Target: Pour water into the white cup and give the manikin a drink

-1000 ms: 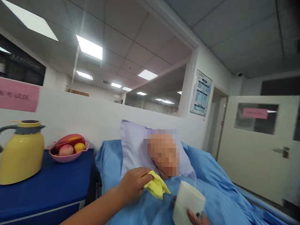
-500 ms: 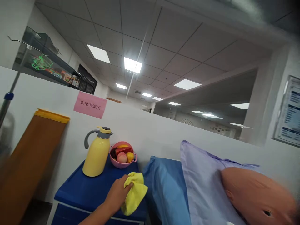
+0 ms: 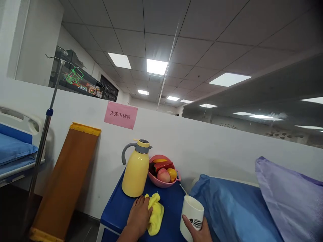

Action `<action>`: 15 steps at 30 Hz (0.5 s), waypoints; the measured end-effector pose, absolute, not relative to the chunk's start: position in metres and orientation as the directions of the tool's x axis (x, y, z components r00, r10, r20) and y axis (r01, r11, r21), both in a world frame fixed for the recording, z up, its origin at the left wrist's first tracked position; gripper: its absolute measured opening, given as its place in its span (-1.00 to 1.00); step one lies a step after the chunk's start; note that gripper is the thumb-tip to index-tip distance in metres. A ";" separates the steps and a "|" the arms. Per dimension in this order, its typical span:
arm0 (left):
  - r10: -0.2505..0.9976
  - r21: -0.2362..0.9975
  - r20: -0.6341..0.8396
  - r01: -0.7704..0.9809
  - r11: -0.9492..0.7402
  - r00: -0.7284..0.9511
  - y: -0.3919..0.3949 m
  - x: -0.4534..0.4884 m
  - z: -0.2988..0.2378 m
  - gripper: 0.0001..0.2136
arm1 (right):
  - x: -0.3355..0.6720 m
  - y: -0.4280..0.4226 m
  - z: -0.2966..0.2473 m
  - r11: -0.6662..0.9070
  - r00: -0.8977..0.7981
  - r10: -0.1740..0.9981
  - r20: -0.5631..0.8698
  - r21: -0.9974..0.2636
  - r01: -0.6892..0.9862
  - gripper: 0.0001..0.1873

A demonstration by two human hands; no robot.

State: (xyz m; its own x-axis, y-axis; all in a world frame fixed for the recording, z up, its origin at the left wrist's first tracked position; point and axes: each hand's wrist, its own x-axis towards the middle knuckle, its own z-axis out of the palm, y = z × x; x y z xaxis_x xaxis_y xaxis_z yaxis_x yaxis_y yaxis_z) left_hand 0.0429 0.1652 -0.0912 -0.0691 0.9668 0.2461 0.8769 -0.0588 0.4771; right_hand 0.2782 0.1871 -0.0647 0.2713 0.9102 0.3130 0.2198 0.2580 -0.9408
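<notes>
My left hand grips a crumpled yellow cloth, which touches the blue top of a bedside cabinet. In my right hand is a white mug with a dark printed design, and a thin handle, perhaps a spoon's, sticks out of it. A yellow thermos jug with a grey handle stands just behind my left hand. Beside the jug sits a pink bowl of fruit, a peach among it.
A blue pillow and a lilac pillow lie at the right. On the left, a brown board leans on the white partition, near a metal drip stand. Another bed is at the far left.
The view has swung left, taking the manikin head out of sight. My left hand has lowered the cloth onto the cabinet top. My right hand has come into view with the mug.
</notes>
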 end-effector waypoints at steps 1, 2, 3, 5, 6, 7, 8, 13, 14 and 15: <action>0.966 0.478 0.249 0.877 -0.059 -0.071 0.166 0.043 -0.090 -0.55 | 0.274 0.193 -0.066 0.276 0.260 0.908 0.328 -0.936 0.219 -0.31; 0.966 0.480 0.249 0.876 -0.059 -0.071 0.167 0.043 -0.089 -0.55 | 0.272 0.198 -0.067 0.286 0.244 0.910 0.336 -0.933 0.218 -0.30; 0.967 0.482 0.246 0.874 -0.062 -0.067 0.168 0.042 -0.088 -0.55 | 0.269 0.204 -0.068 0.291 0.222 0.915 0.338 -0.931 0.219 -0.28; 0.969 0.486 0.243 0.870 -0.080 -0.047 0.169 0.042 -0.087 -0.54 | 0.266 0.213 -0.069 0.285 0.177 0.929 0.324 -0.934 0.214 -0.23; 0.970 0.484 0.242 0.870 -0.092 -0.032 0.170 0.042 -0.087 -0.54 | 0.264 0.218 -0.069 0.287 0.166 0.932 0.322 -0.936 0.206 -0.20; 0.970 0.479 0.241 0.872 -0.102 -0.019 0.171 0.042 -0.086 -0.54 | 0.263 0.223 -0.070 0.293 0.167 0.930 0.326 -0.936 0.196 -0.19; 0.970 0.473 0.242 0.874 -0.111 -0.007 0.172 0.042 -0.086 -0.54 | 0.262 0.227 -0.070 0.304 0.177 0.925 0.337 -0.933 0.191 -0.19; 0.972 0.452 0.231 0.881 -0.142 0.038 0.180 0.042 -0.084 -0.54 | 0.262 0.246 -0.075 0.293 0.198 0.925 0.324 -0.941 0.170 -0.19; 0.972 0.448 0.229 0.882 -0.149 0.048 0.182 0.042 -0.085 -0.53 | 0.263 0.248 -0.076 0.287 0.200 0.928 0.315 -0.945 0.157 -0.19; 0.972 0.443 0.230 0.883 -0.157 0.057 0.184 0.042 -0.086 -0.53 | 0.264 0.249 -0.078 0.286 0.208 0.927 0.311 -0.948 0.141 -0.20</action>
